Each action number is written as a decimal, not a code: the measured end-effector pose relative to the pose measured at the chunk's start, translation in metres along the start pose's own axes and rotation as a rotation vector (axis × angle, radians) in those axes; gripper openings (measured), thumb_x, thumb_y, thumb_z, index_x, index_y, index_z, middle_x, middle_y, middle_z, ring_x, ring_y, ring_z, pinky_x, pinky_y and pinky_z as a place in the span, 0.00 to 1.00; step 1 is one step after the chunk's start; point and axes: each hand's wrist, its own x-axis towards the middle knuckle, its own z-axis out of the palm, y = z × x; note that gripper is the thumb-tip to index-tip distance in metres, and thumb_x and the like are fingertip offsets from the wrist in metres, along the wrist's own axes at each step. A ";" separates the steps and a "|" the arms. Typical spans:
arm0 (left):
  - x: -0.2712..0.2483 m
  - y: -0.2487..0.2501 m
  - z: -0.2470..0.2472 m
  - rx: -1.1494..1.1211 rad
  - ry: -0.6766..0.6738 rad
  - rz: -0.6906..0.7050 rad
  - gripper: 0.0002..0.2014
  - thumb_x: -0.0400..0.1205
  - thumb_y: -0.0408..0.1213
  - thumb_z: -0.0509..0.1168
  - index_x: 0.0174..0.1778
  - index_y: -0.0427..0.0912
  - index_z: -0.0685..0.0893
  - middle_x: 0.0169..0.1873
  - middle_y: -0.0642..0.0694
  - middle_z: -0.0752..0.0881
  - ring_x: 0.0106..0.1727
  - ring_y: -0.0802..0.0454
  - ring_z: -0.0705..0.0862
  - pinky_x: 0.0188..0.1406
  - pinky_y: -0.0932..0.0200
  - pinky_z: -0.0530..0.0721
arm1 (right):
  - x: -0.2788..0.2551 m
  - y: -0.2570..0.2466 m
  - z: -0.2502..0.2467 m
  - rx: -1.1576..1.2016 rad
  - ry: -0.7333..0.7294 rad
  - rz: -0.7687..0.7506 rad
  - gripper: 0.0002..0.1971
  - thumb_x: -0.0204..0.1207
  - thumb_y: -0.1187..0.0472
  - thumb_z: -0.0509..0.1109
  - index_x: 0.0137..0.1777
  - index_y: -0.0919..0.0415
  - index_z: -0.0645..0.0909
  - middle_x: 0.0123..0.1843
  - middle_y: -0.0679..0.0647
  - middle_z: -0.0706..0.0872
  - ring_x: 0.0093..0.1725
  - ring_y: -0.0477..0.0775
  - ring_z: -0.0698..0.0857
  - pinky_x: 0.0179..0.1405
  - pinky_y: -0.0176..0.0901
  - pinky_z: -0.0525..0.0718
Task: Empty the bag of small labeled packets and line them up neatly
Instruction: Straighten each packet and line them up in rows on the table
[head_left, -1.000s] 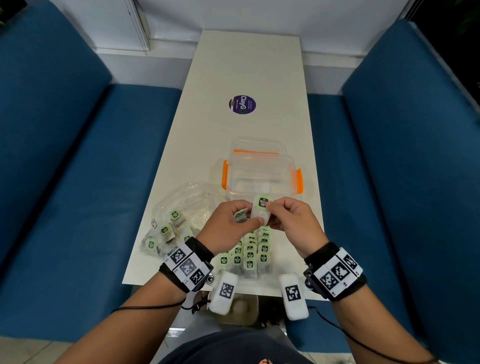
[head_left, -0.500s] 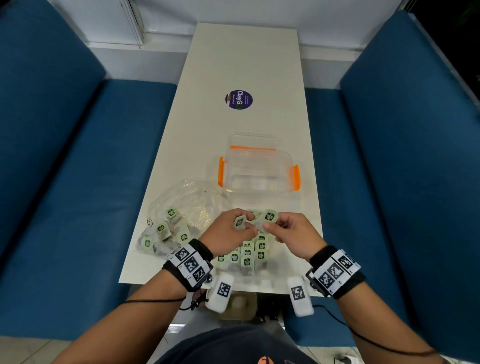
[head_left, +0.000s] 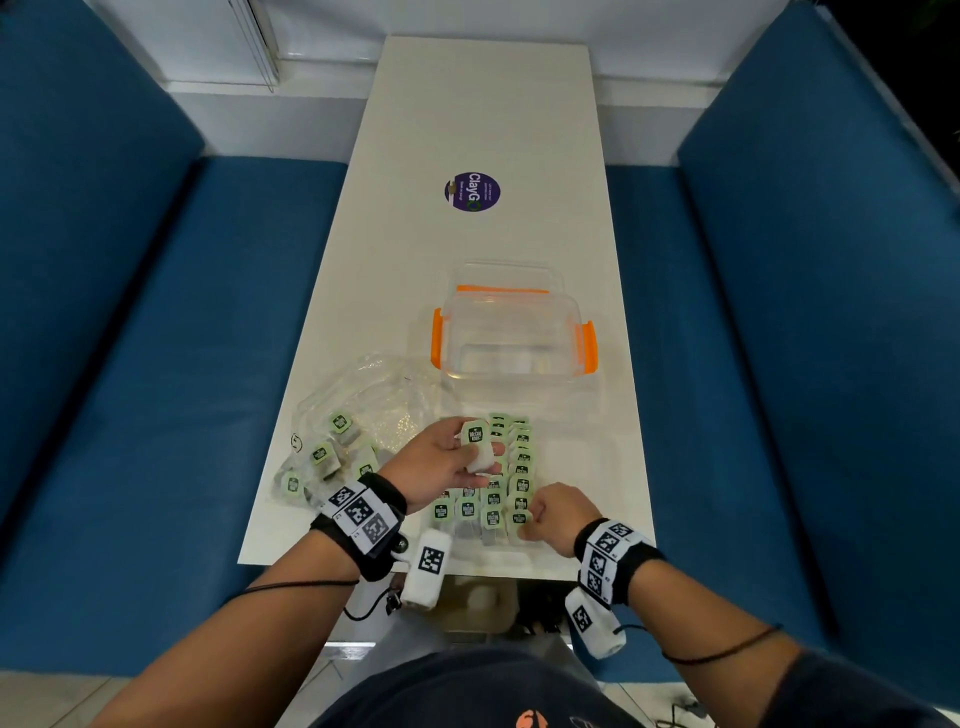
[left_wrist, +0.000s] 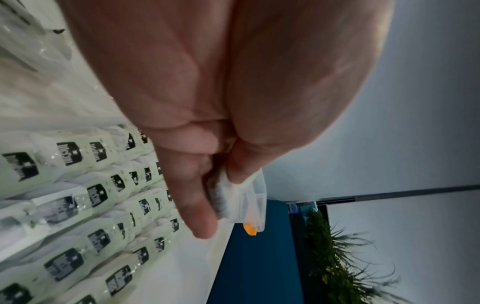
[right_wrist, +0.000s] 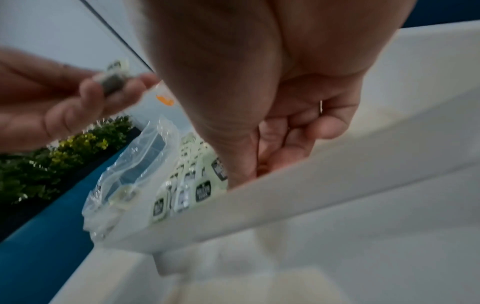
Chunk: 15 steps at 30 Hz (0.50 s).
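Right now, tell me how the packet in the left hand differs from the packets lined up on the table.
The held packet is lifted off the table, pinched by the left hand; the lined-up packets lie on the table in rows. The held packet is alone; the lined-up packets sit tightly side by side, the right hand at their near corner. Both carry the same green label with a dark mark.

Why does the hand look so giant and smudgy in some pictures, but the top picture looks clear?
Head view: sharp, edges bent by the wide lens. Left wrist view: the left hand fills the frame, very close, the packet it pinches soft. Right wrist view: dim, the right hand and table edge blurred.
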 end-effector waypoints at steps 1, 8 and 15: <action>-0.002 0.002 0.001 0.005 -0.010 0.007 0.16 0.90 0.24 0.58 0.73 0.41 0.77 0.61 0.37 0.91 0.58 0.39 0.91 0.51 0.52 0.92 | -0.001 -0.001 0.002 0.013 0.019 0.024 0.15 0.74 0.50 0.81 0.38 0.52 0.77 0.40 0.50 0.83 0.41 0.53 0.82 0.42 0.46 0.80; -0.005 0.006 0.002 0.090 -0.028 0.043 0.16 0.90 0.26 0.60 0.73 0.42 0.75 0.58 0.32 0.91 0.59 0.32 0.91 0.44 0.54 0.92 | -0.018 -0.010 -0.032 0.027 0.125 0.030 0.17 0.77 0.38 0.74 0.52 0.50 0.79 0.51 0.45 0.85 0.51 0.50 0.85 0.49 0.46 0.82; -0.007 0.012 0.009 0.208 -0.041 0.101 0.12 0.90 0.31 0.64 0.69 0.37 0.77 0.51 0.35 0.93 0.55 0.38 0.92 0.43 0.53 0.89 | -0.045 -0.056 -0.079 0.598 0.286 -0.274 0.11 0.87 0.57 0.68 0.47 0.58 0.90 0.41 0.57 0.91 0.29 0.42 0.80 0.36 0.35 0.82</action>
